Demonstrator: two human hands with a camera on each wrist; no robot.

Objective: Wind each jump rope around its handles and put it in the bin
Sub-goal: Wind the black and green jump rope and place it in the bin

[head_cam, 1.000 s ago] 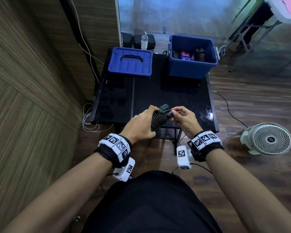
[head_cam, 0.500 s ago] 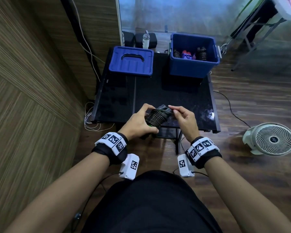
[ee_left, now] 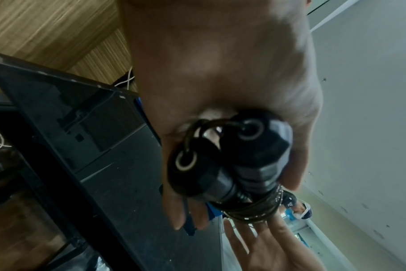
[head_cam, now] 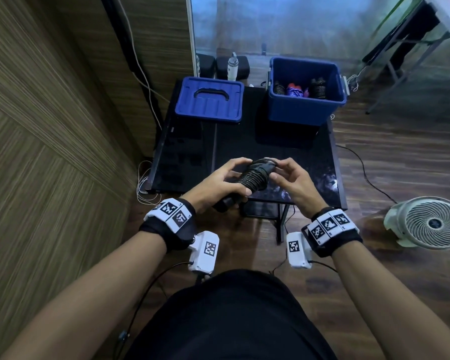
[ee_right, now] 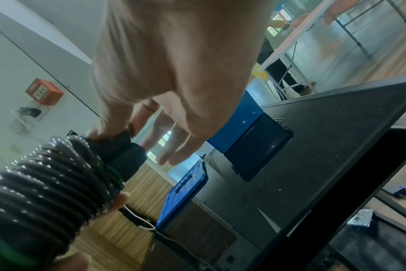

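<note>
A black jump rope [head_cam: 253, 176] is wound in tight coils around its two black handles [ee_left: 262, 146]. I hold it over the near edge of the black table [head_cam: 283, 149]. My left hand [head_cam: 234, 179] grips the bundle, and its fingers [ee_left: 179, 216] curl round the handle butts. My right hand [head_cam: 275, 169] pinches the far top end of the bundle, thumb [ee_right: 102, 128] on the handle tip, with the other fingers [ee_right: 174, 150] spread. The open blue bin [head_cam: 307, 110] stands at the table's far right with several wound ropes inside.
The bin's blue lid [head_cam: 209, 100] lies flat at the table's far left. A white floor fan [head_cam: 431, 224] stands to the right of the table. A wood-panelled wall [head_cam: 50, 126] runs along the left, with white cables [head_cam: 146, 185] at its foot.
The bundle has tipped from nearly upright to slanted, its handle butts now pointing down-left toward me. My left hand has shifted lower on it. The right hand stays at the top end.
</note>
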